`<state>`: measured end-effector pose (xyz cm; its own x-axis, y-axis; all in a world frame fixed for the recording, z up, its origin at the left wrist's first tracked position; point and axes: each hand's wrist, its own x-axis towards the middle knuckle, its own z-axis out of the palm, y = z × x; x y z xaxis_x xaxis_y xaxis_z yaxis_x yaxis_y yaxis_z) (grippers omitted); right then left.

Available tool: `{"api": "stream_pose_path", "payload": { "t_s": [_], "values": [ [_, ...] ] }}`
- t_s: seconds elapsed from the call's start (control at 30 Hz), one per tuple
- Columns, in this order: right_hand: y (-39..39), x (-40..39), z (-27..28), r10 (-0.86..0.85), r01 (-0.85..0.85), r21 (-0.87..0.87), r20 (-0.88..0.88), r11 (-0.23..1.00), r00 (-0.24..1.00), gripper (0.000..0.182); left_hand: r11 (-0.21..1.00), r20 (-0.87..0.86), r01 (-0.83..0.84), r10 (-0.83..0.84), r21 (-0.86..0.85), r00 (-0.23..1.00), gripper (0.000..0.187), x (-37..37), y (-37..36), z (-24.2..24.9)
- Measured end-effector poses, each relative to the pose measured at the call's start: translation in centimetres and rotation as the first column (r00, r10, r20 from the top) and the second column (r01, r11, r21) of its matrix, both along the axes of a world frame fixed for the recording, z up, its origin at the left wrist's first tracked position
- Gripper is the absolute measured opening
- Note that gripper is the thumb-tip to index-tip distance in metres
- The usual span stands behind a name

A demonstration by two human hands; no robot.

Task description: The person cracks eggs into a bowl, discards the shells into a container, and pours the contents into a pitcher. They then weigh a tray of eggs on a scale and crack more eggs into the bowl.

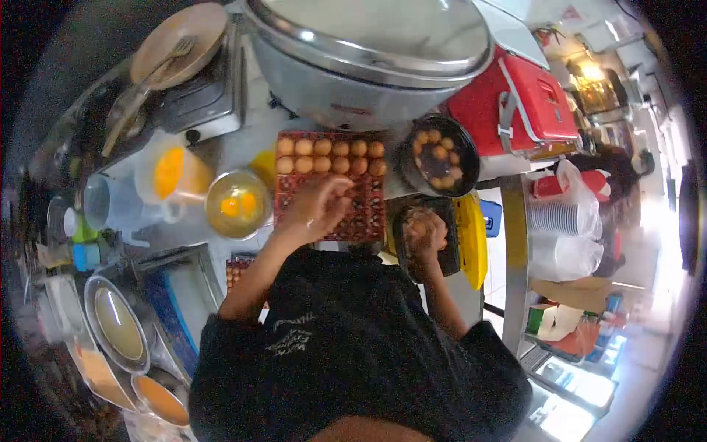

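Observation:
My left hand (322,209) hovers over the lower part of a red egg tray (366,218), its fingers loosely bent and apart, with nothing visible in them. Brown eggs (322,147) fill the tray's two far rows; the cups nearer me hold none that I can see. My right hand (428,234) is at the mouth of a dark bin (449,254), fingers curled; blur hides what they hold. Left of the tray, a bowl (237,222) contains cracked eggs with yellow yolks. A black pan (470,166) with several whole eggs stands to the right.
A large lidded steel pot (353,92) stands behind the tray, beside a red cooler (486,110). At left are a jug of orange-yellow liquid (173,173) and a stove (206,110) with a frying pan (202,40). A yellow lid (475,250) stands beside the bin.

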<state>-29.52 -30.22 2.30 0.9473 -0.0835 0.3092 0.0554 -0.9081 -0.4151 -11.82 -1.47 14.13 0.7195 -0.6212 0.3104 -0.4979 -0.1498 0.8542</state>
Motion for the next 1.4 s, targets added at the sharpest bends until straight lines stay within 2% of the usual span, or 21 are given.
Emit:
{"api": "stream_pose_path", "payload": {
  "t_s": [0.13,0.2,0.27,0.33,0.43,0.47,0.5,0.53,0.6,0.63,0.73,0.77,0.87,0.97,1.0,1.1,1.17,1.23,1.33,1.37,1.4],
  "values": [
    [-3.1,-16.8,-6.1,-0.631,0.618,-0.127,-0.147,0.776,0.762,0.096,0.95,0.16,0.308,-0.312,0.047,0.937,0.02,2.4,-14.5,-0.9],
    [-3.6,-25.7,-10.8,-0.715,0.731,-0.138,-0.388,0.668,0.581,0.096,0.921,0.084,0.374,-0.383,0.112,0.92,0.025,4.0,-23.2,-2.6],
    [-1.7,-30.0,-13.1,-0.825,0.871,-0.091,-0.38,0.482,0.417,0.097,0.936,0.267,0.333,-0.351,0.114,0.897,0.034,4.6,-30.8,-8.8],
    [-1.0,-30.9,-13.3,-0.796,0.936,-0.035,-0.537,0.35,0.277,0.1,0.896,0.301,0.184,-0.32,0.404,0.898,0.042,3.3,-35.9,-13.9],
    [-3.2,-33.7,-21.1,-0.715,0.829,0.015,-0.497,0.559,0.491,0.089,0.502,0.253,0.055,-0.524,0.863,0.813,0.05,2.6,-40.5,-13.1],
    [-4.6,-34.7,-24.4,-0.657,0.746,0.007,-0.469,0.665,0.59,0.085,0.582,0.459,-0.193,-0.353,0.79,0.816,0.05,2.8,-42.4,-19.9],
    [-7.8,-35.3,-27.8,-0.652,0.887,0.147,-0.627,0.438,0.426,0.082,0.611,0.613,-0.416,-0.148,0.673,0.776,0.052,2.8,-44.2,-26.3],
    [-12.0,-35.7,-31.4,-0.563,0.963,0.214,-0.781,0.166,0.27,0.08,0.69,0.318,-0.135,-0.144,0.711,0.937,0.047,1.9,-43.5,-23.3],
    [-9.9,-28.0,-19.2,-0.668,0.692,0.452,-0.243,0.563,0.703,0.072,0.716,0.139,-0.006,-0.128,0.698,0.982,0.047,1.3,-43.9,-21.9],
    [-10.7,-24.3,-13.9,-0.643,0.654,0.658,-0.324,0.373,0.694,0.065,0.729,0.099,0.008,-0.104,0.684,0.99,0.048,1.4,-44.2,-21.9],
    [-11.8,-16.0,-2.5,-0.5,0.422,0.445,0.069,0.79,0.863,0.053,0.788,-0.014,-0.028,0.046,0.615,0.999,0.049,2.1,-44.9,-22.9],
    [-14.4,-16.8,-5.9,-0.563,0.491,0.483,0.006,0.725,0.826,0.052,0.816,-0.06,-0.056,0.11,0.575,0.992,0.05,2.4,-45.0,-23.0],
    [-14.1,-11.6,0.3,-0.534,0.463,0.321,0.189,0.827,0.824,0.044,0.904,-0.249,-0.16,0.274,0.398,0.929,0.052,3.2,-45.7,-23.4],
    [-15.1,-7.6,2.1,-0.364,0.219,0.343,0.452,0.914,0.814,0.043,0.924,-0.463,-0.365,0.376,0.117,0.802,0.054,3.5,-46.7,-24.1],
    [-15.6,-6.2,2.4,-0.376,0.106,0.565,0.386,0.818,0.842,0.043,0.883,-0.483,-0.468,0.432,0.051,0.762,0.054,3.4,-47.2,-24.8],
    [-17.5,-0.8,2.6,-0.332,0.012,0.802,0.233,0.598,0.914,0.045,0.985,-0.556,0.086,-0.155,-0.149,0.816,0.051,3.8,-42.9,-18.2],
    [-16.8,3.3,4.1,-0.191,0.06,0.419,0.277,0.906,0.942,0.049,0.978,-0.576,0.195,-0.205,-0.08,0.792,0.048,3.5,-40.8,-14.4],
    [-13.6,6.9,7.2,-0.007,-0.072,0.394,0.195,0.916,0.981,0.051,0.976,-0.59,0.202,-0.118,0.078,0.799,0.044,2.9,-40.2,-12.3],
    [-13.4,10.9,5.9,0.048,0.179,0.975,-0.186,0.129,0.981,0.039,0.966,-0.674,0.188,-0.021,0.176,0.738,0.039,2.0,-38.9,-11.1],
    [-13.1,10.6,6.4,0.121,0.177,0.983,-0.182,0.056,0.976,0.039,0.979,-0.754,0.159,-0.006,0.131,0.657,0.037,2.3,-38.2,-11.7],
    [-13.0,10.5,6.1,0.105,0.152,0.967,-0.176,0.205,0.979,0.038,0.994,-0.784,0.111,-0.083,-0.018,0.615,0.036,3.9,-40.9,-17.7]
  ]
}}
